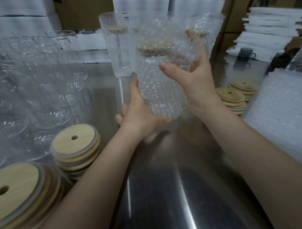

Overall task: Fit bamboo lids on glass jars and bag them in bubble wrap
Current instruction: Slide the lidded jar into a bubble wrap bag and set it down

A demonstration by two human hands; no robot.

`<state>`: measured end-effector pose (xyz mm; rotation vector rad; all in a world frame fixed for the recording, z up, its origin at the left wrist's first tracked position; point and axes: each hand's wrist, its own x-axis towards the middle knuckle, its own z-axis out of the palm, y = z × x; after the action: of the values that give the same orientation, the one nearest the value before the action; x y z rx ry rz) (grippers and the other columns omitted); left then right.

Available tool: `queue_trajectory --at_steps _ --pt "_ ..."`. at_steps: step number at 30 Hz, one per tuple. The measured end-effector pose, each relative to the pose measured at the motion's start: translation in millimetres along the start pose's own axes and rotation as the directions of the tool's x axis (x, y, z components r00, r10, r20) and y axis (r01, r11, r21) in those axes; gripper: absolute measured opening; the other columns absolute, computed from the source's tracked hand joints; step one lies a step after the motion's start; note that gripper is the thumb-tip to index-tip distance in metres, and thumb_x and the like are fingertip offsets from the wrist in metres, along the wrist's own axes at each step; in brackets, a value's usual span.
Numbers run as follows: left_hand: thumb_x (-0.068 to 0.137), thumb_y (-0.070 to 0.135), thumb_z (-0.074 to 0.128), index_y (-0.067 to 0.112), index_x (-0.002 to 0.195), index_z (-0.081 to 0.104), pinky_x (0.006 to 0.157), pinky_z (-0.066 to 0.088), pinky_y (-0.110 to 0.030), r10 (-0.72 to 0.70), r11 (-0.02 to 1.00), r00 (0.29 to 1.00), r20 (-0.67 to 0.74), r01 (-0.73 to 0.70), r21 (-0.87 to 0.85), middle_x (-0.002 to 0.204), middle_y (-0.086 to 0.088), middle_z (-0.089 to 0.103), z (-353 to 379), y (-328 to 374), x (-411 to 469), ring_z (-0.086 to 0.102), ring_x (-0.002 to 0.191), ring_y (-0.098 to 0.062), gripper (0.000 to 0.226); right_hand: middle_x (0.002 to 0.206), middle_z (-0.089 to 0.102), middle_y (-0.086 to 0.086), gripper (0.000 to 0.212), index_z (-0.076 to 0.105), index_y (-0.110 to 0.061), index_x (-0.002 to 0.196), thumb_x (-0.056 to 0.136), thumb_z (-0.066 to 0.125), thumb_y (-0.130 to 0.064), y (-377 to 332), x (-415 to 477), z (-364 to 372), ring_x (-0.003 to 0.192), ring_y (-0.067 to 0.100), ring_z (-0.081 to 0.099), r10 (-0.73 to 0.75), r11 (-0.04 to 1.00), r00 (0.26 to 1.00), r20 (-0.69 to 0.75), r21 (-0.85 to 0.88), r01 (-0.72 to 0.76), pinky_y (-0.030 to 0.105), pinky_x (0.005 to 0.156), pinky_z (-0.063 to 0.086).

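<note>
Your left hand (pixel 139 111) cups the bagged jar (pixel 157 89) from below, fingers curled round its base; your right hand (pixel 195 77) grips its upper part, thumb pressed on the front, fingers wrapped behind; together they hold it above the steel table (pixel 168 192); inside the bubble-wrap bag (pixel 175 32) the jar carries a bamboo lid (pixel 154 46) on its mouth; behind the bagged jar stands a second wrapped jar (pixel 115 51); left of it, empty glass jars (pixel 40 95) and stacked lids (pixel 75 146).
</note>
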<state>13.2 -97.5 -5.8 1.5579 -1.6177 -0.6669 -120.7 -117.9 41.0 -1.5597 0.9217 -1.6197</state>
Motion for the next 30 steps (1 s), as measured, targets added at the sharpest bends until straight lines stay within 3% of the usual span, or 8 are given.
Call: queue_trajectory --at_steps 5,9,11,13,15,19,24,30 --pt "0.043 0.042 0.087 0.034 0.144 0.009 0.113 0.029 -0.045 0.057 0.989 0.997 0.050 -0.049 -0.138 0.120 0.026 0.045 -1 -1 1 0.045 0.131 -0.019 0.127 0.134 0.055 0.006 0.092 0.030 -0.023 0.146 0.069 0.080 -0.015 -4 5 -6 0.115 0.013 0.064 0.149 0.989 0.979 0.137 0.000 -0.150 0.031 0.098 0.053" --pt "0.042 0.043 0.084 0.034 0.143 0.012 0.111 0.034 -0.047 0.084 0.987 0.996 0.043 -0.077 -0.143 0.106 0.038 0.043 -1 -1 -1 0.052 0.124 -0.015 0.124 0.122 0.059 0.002 0.085 0.027 -0.031 0.133 0.073 0.077 0.004 3 12 -21 0.095 0.004 0.070 0.346 0.937 0.872 0.346 -0.176 -0.302 0.019 0.078 0.056" --pt "0.040 0.048 0.081 0.036 0.142 0.012 0.111 0.034 -0.047 0.090 0.988 0.995 0.036 -0.085 -0.126 0.104 0.042 0.039 -1 0 -1 0.052 0.123 -0.013 0.124 0.127 0.060 0.004 0.086 0.025 -0.029 0.134 0.075 0.074 0.010 7 13 -27 0.107 0.013 0.067 0.466 0.879 0.787 0.405 -0.314 -0.359 0.026 0.088 0.056" --pt "0.038 0.051 0.080 0.035 0.142 0.013 0.110 0.034 -0.046 0.089 0.991 0.996 0.028 -0.085 -0.107 0.105 0.041 0.039 -1 1 -2 0.051 0.124 -0.012 0.124 0.134 0.056 0.009 0.108 0.015 -0.021 0.149 0.067 0.079 0.007 9 14 -29 0.120 0.025 0.059 0.555 0.803 0.730 0.399 -0.485 -0.346 0.041 0.102 0.050" --pt "0.038 0.050 0.081 0.033 0.143 0.014 0.110 0.035 -0.046 0.090 0.992 0.996 0.023 -0.088 -0.094 0.109 0.033 0.044 0 1 -2 0.052 0.123 -0.013 0.126 0.134 0.054 0.012 0.122 0.005 -0.021 0.155 0.062 0.080 0.005 11 15 -28 0.122 0.031 0.055 0.618 0.716 0.704 0.350 -0.621 -0.319 0.048 0.104 0.048" --pt "0.052 0.032 0.093 0.032 0.145 0.011 0.109 0.031 -0.042 0.087 0.995 0.996 0.006 -0.086 -0.056 0.114 0.023 0.047 1 -1 -1 0.052 0.118 -0.012 0.124 0.132 0.054 0.015 0.124 -0.003 -0.018 0.156 0.067 0.078 0.010 14 16 -26 0.121 0.034 0.055 0.625 0.647 0.721 0.299 -0.715 -0.265 0.047 0.102 0.049" --pt "0.056 0.034 0.091 0.033 0.143 0.008 0.094 0.022 -0.033 0.098 0.995 0.995 -0.010 -0.098 -0.013 0.112 0.022 0.049 4 -5 -1 0.046 0.105 -0.006 0.121 0.129 0.054 0.014 0.120 0.002 -0.015 0.155 0.066 0.079 0.009 16 14 -22 0.118 0.031 0.056 0.575 0.620 0.766 0.287 -0.764 -0.179 0.045 0.100 0.050" --pt "0.051 0.037 0.093 0.035 0.143 0.007 0.097 0.019 -0.031 0.123 0.992 0.992 -0.022 -0.123 -0.020 0.115 0.028 0.046 5 -7 -1 0.039 0.108 0.002 0.126 0.133 0.051 0.005 0.116 0.009 -0.015 0.156 0.067 0.080 0.009 19 11 -21 0.120 0.021 0.053 0.505 0.660 0.808 0.304 -0.739 -0.135 0.026 0.095 0.049"
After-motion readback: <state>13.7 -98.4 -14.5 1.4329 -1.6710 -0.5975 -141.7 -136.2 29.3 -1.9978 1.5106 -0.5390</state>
